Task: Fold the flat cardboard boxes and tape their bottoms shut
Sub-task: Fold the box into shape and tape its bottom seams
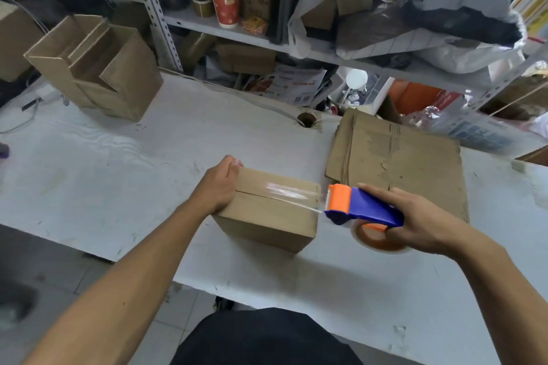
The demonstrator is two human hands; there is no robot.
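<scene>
Head view: a folded cardboard box [268, 209] sits near the front edge of the white table [118, 163], its closed flaps up, with the left hand [221, 184] curled over its left end. The right hand [415, 224] grips a blue-and-orange tape dispenser [360, 207] just beside the box's right edge, clear tape [292, 191] running along the seam. Flat cardboard boxes [397, 157] lie stacked behind the dispenser; another opened box [98, 68] stands at the far left.

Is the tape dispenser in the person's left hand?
No, the right hand grips the tape dispenser, while the left hand holds the far end of the box.
</scene>
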